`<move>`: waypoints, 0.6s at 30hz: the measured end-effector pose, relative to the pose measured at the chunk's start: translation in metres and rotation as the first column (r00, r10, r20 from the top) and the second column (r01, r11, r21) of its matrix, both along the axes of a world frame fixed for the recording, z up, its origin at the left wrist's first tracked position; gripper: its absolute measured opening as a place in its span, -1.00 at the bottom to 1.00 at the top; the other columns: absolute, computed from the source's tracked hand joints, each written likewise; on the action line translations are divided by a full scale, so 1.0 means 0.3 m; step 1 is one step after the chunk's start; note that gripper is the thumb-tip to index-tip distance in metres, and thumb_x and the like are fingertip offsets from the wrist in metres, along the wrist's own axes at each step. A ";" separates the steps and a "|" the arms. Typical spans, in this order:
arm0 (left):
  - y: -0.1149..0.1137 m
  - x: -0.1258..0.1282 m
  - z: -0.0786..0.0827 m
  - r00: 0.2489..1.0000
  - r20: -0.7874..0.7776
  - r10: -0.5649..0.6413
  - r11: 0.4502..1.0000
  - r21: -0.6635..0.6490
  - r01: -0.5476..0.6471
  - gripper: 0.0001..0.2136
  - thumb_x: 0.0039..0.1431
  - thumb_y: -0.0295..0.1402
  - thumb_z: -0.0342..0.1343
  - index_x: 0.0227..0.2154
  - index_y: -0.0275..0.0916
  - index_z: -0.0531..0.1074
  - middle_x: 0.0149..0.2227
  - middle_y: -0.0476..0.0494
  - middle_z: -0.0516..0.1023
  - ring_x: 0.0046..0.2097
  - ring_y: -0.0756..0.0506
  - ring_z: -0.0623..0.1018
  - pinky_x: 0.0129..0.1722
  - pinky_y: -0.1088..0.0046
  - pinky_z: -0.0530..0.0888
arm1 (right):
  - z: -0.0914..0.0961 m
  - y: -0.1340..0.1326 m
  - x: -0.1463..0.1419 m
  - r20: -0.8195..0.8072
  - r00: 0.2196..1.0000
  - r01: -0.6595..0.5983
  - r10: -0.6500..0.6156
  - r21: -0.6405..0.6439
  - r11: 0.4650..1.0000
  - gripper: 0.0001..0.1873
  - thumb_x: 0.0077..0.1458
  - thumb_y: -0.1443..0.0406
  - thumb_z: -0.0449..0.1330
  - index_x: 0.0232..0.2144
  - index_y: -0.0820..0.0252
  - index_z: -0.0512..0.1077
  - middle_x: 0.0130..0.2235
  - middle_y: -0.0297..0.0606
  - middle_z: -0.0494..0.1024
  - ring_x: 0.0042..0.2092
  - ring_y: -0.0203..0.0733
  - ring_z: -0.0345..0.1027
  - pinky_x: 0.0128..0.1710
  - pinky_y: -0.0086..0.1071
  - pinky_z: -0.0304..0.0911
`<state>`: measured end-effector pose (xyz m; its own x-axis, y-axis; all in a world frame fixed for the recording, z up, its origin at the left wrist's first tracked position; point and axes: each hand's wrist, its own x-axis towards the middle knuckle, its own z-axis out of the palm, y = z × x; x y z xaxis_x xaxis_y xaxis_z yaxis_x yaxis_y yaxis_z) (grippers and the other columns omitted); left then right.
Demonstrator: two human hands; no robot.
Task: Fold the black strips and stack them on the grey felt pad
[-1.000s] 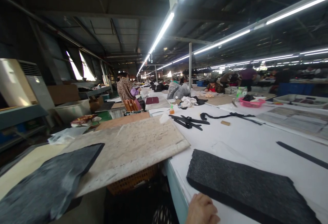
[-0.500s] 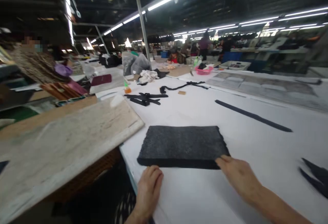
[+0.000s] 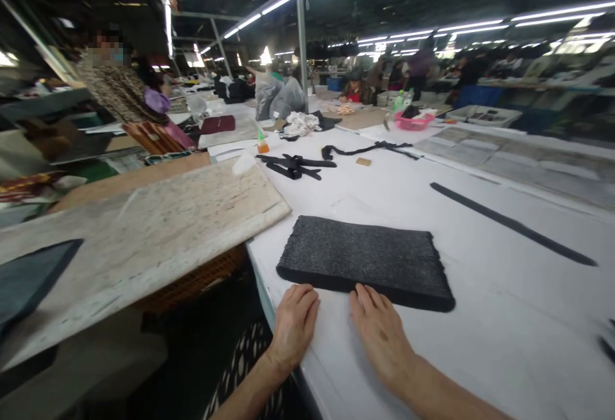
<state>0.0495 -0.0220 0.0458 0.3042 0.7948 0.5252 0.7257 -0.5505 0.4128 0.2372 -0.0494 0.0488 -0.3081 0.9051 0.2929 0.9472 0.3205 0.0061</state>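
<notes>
A stack of dark grey textured fabric pieces (image 3: 365,260) lies on a white-covered table (image 3: 432,196) in front of me. My left hand (image 3: 294,324) rests flat on the white cover just below the stack's near left edge, fingers stretched out and holding nothing. My right hand (image 3: 382,333) lies flat beside it, its fingertips at the stack's near edge, also holding nothing.
A pale marble-patterned board (image 3: 144,234) sits to the left over an orange crate (image 3: 192,282). Black fabric strips (image 3: 295,165) and a long black strip (image 3: 509,223) lie further back. An orange glue bottle (image 3: 262,145) and pink basket (image 3: 413,120) stand beyond. A person in patterned clothing (image 3: 115,84) works at far left.
The view has swung from the hall down onto the table. My right hand slid left from the stack's right corner to beside my left hand.
</notes>
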 end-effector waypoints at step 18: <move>0.109 0.036 -0.038 0.930 -0.364 -0.045 0.993 0.089 0.082 -0.80 0.15 -0.52 -0.06 -0.21 -0.29 0.41 -0.08 -0.25 0.49 -0.06 -0.21 0.47 -0.06 0.18 0.45 | -0.053 0.118 0.125 -0.060 0.983 0.176 -0.174 0.037 0.984 -0.81 0.13 0.44 0.05 -0.26 0.28 0.46 0.00 -0.10 0.40 -0.02 -0.11 0.28 -0.04 -0.30 0.21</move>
<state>0.0601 0.0109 0.0343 0.5363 0.7163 0.4464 0.7773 -0.6253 0.0696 0.2746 -0.0140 0.0328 -0.1280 0.9303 0.3438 0.9879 0.1504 -0.0391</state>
